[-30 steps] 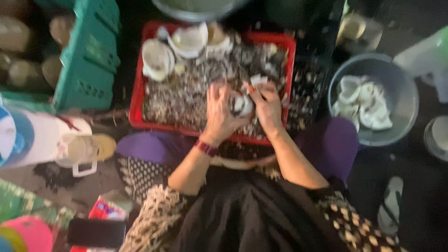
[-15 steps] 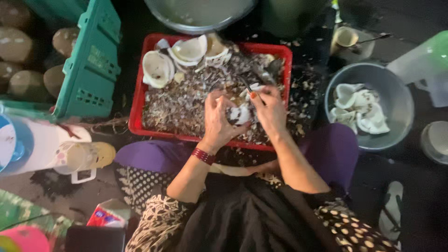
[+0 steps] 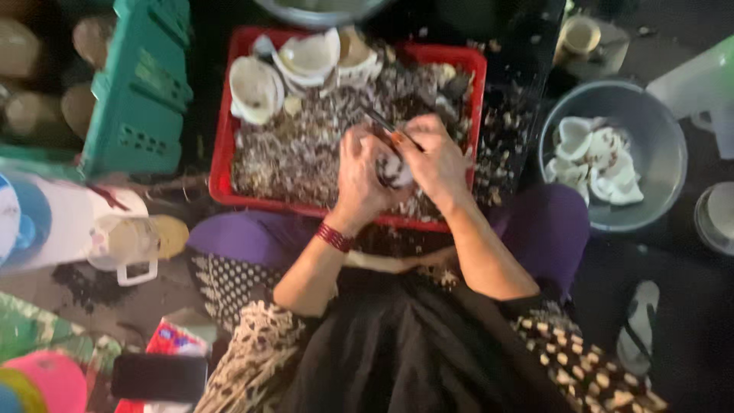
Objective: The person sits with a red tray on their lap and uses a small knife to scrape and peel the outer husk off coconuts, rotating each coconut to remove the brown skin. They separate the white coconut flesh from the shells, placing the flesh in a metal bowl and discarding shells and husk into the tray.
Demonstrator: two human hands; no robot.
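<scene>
- The red tray (image 3: 222, 164) is the biggest thing close to the person. It sits on the ground right in front of their knees, so both hands can work over it. It is full of brown peelings, most likely so the scraps drop in there and not on the floor.
- The green crate (image 3: 141, 84) stands to the left of the tray, tipped on its side.
- The grey metal bowl (image 3: 657, 138) sits to the right, near the right arm. White peeled coconut pieces (image 3: 596, 157) lie inside it, so it looks like the place for clean pieces.
- Empty coconut shell halves (image 3: 294, 65) rest at the far end of the tray, out of the way of the hands.
- The left hand (image 3: 359, 172) is curled around a small coconut piece (image 3: 394, 170). It cups it from the left, over the middle of the tray, to keep it steady.
- The right hand (image 3: 436, 160) is closed too. It grips a thin dark knife (image 3: 386, 126) and also touches the piece.
- The knife is long and slim. It points up and to the left, away from the person's body.
- The coconut piece is mostly hidden by fingers, so I cannot tell which way it lies.
</scene>
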